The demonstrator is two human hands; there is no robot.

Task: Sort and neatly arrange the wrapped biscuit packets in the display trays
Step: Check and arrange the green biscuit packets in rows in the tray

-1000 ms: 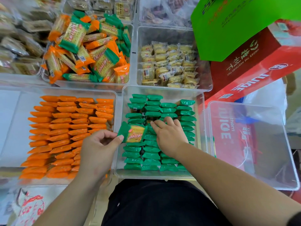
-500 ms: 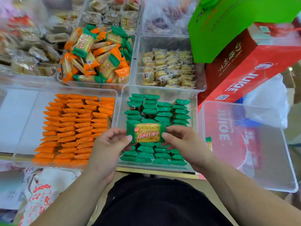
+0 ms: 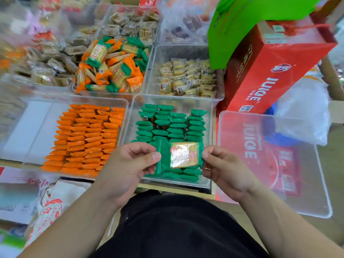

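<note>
Hidden / hard to read:
- Print on the held green packet (image 3: 179,155) is washed out by glare and cannot be read.
- From 9 to 11 o'clock the view is smeared. The trays there hold brownish wrapped pieces, kind not clear.
- Hands and held packet cover the near rows of the green rows (image 3: 176,125).
- The green sheet (image 3: 251,21) at 1 o'clock is cut off by the top edge and overlaps the top of the red carton (image 3: 270,75).
- Both forearms run out at the bottom edge.

Grip:
- The left hand (image 3: 128,164) pinches the packet's left crimped end between thumb and curled fingers.
- The right hand (image 3: 225,170) pinches the right end the same way.
- The packet is held face up and level, above the near part of the green tray (image 3: 178,100), just below centre.

Edges, room:
- Green tray: bare strip along the far wall, and a narrow gap between the two right-hand columns.
- The orange tray (image 3: 37,127) at 9 o'clock has a bare floor on its left part. Its orange rows (image 3: 87,138) are packed to the right.
- The side tray (image 3: 279,174) at 3 o'clock shows bare floor, with carton print visible through it.
- The trays stand wall to wall.

Materials:
- The trays are transparent hard plastic with rounded corners.
- The wrappers are glossy film with pinched ends.
- The mixed heap (image 3: 109,67) at 11 o'clock is orange and green packets lying jumbled.
- The pale packets (image 3: 186,79) at 12 o'clock are small, squarish and in clear wrap.
- The carton is glossy red card lettered "JUICE".
- Black cloth (image 3: 176,226) lies at 6 o'clock.
</note>
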